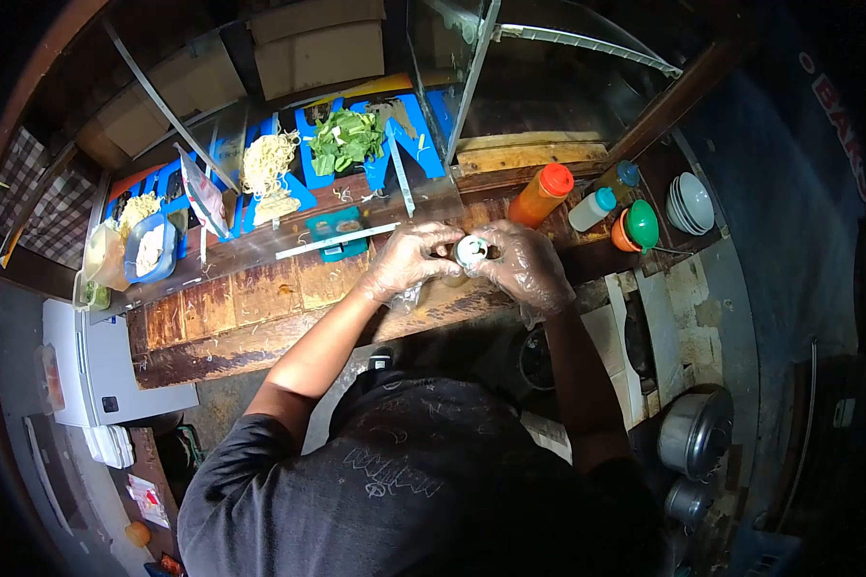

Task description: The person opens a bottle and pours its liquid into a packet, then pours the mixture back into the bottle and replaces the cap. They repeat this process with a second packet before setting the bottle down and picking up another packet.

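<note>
My left hand [412, 258], in a clear plastic glove, curls its fingers against the side of a small container with a round white top [471, 251]. From the other side my right hand [524, 265], gloved the same way, grips the container too. It is held over the front part of the wooden counter [260, 303], and its lower part is mostly hidden by my fingers. A teal kitchen scale or box [338, 234] lies just left of my left hand. Beyond my right hand stand an orange squeeze bottle with a red cap [542, 195] and a white bottle with a teal cap [593, 209].
Behind the glass lie yellow noodles [269, 163] and leafy greens [345, 141] on blue sheeting. A blue tub [151, 248] stands at the left. Green and orange cups [642, 225] and stacked white bowls [690, 204] are at the right. Metal pots [695, 435] sit lower right.
</note>
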`<state>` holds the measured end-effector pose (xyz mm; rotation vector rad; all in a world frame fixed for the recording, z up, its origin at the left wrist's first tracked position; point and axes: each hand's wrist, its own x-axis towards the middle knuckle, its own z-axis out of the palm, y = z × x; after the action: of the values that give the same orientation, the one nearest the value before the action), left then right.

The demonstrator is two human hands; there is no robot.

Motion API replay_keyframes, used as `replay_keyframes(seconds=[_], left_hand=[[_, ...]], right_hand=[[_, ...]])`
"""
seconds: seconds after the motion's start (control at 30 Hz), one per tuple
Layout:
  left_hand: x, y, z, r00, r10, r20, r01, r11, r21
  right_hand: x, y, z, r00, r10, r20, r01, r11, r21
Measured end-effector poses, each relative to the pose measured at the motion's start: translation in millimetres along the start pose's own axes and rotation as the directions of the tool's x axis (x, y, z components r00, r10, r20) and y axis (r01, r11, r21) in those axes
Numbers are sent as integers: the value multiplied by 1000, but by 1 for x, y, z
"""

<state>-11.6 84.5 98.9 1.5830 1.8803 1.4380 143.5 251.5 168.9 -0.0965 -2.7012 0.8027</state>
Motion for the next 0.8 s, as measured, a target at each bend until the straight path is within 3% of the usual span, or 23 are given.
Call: replay_keyframes(seconds=[0.23,0.43,0.5,0.63,0.7,0.8], left_hand=[[-4,2,4,998,-51,-48,51,999,5],[-5,9,7,988,-106,-109,107,994,7],[-4,1,5,997,-33,-70,32,999,-9],[-4,-2,6,999,-35,-37,34,999,-18],[-2,-3,4,1000,-2,-17,1,999,-53],[1,-10,4,1000,-21,-6,21,996,-82]], right_hand=[[2,-12,8,998,68,-8,-68,990,-122],[-2,-27,12,967,221,-131,-245,945,-218],[-1,-27,6,953,303,-21,-298,922,-245],[-1,-13,-3,978,203,-41,-206,970,-130],[0,-6,-7,987,143,73,-143,990,0],[6,-3,-10,987,115,113,-112,993,-37]])
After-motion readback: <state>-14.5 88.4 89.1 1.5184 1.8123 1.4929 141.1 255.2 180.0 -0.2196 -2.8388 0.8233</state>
